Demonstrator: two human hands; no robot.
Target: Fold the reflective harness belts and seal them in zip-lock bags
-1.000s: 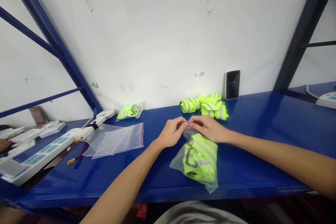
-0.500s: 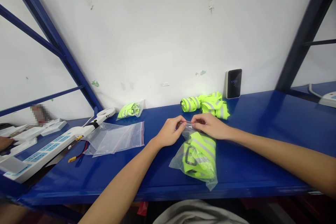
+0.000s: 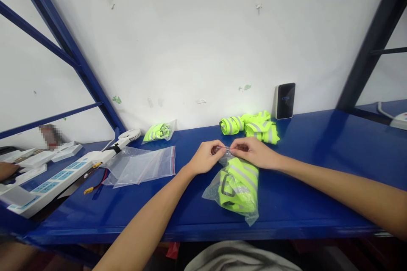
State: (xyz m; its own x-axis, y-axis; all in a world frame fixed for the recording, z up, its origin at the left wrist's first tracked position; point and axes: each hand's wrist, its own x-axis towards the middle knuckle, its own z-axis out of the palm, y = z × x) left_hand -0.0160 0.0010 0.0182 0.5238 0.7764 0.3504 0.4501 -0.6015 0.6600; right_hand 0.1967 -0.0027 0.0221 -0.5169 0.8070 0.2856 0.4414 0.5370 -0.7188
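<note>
A clear zip bag (image 3: 211, 189) lies on the blue table (image 3: 302, 194) near its front edge, its zip end toward the wall. Inside it is a folded yellow-green reflective strap bundle (image 3: 240, 186) with grey bands and a black buckle. My left hand (image 3: 208, 156) pinches the bag's red-lined zip edge between thumb and fingers. Close beside it, my right hand (image 3: 251, 151) pinches the same edge, fingertips nearly meeting the left ones. Behind my hands rest several rolled reflective straps (image 3: 260, 127) without a bag.
Flat clear zip bags (image 3: 143, 167) lie left of my hands, with a bagged strap (image 3: 158, 132) behind them. A power strip (image 3: 60, 180), small fan (image 3: 129, 134) and yellow-tipped cable (image 3: 89, 190) are farther left. A black-screened device (image 3: 285, 100) leans on the wall. Another person's hand (image 3: 8, 170) shows far left.
The filled bag's lower end has swung slightly left. Both hands keep their pinch on the zip edge, now with fingertips a little closer together.
</note>
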